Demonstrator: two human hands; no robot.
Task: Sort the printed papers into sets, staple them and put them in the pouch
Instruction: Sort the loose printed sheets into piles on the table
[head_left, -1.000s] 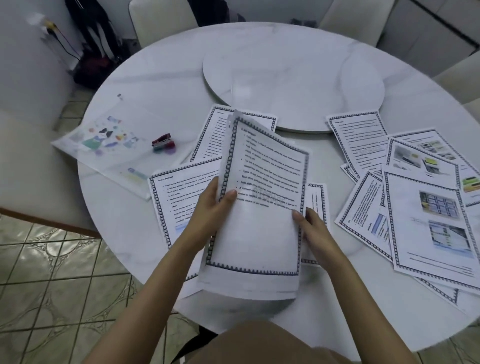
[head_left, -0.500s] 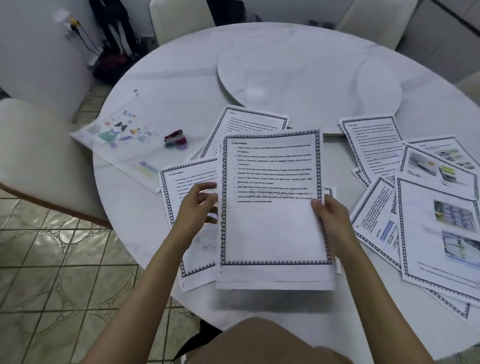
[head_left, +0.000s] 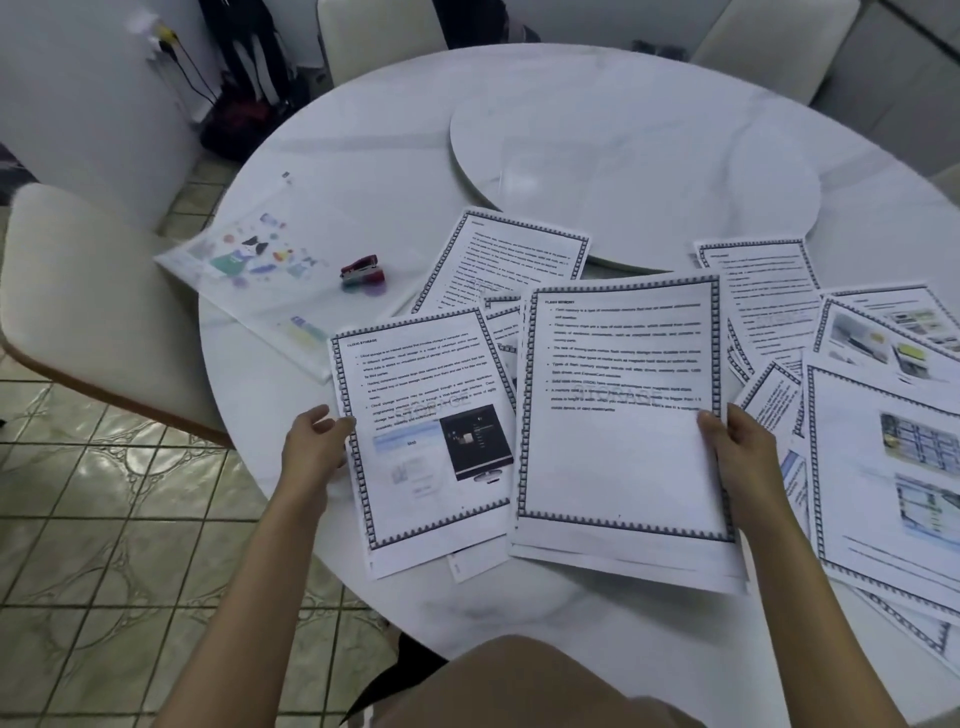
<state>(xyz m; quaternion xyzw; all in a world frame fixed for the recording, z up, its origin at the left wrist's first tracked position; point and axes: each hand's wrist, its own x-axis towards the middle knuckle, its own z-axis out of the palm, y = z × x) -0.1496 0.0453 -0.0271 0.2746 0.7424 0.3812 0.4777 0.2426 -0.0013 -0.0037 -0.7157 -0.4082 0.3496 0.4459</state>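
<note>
The right hand (head_left: 737, 457) grips a white border-printed paper stack (head_left: 618, 415); the left hand (head_left: 317, 447) pinches a pictured sheet (head_left: 431, 441), seemingly comparing headings. Both lie nearside of the small red stapler (head_left: 362, 270); the clear cartoon-printed pouch (head_left: 249, 270) adjoins it.

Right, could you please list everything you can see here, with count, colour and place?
table: one, white marble, under everything.
turntable: one, white, table centre.
pouch: one, clear with colourful print, table's left.
stapler: one, red, at the pouch's right edge.
loose sheets: many, overlapping, white with dark borders, table middle and right.
sheet: one, white with pictures, near left.
stack: one, white, near middle.
chairs: at least three, cream, round the table.
bag: one, dark, floor by the far-left wall.
left hand: pinches the sheet's left edge.
right hand: grips the stack's right edge.
</note>
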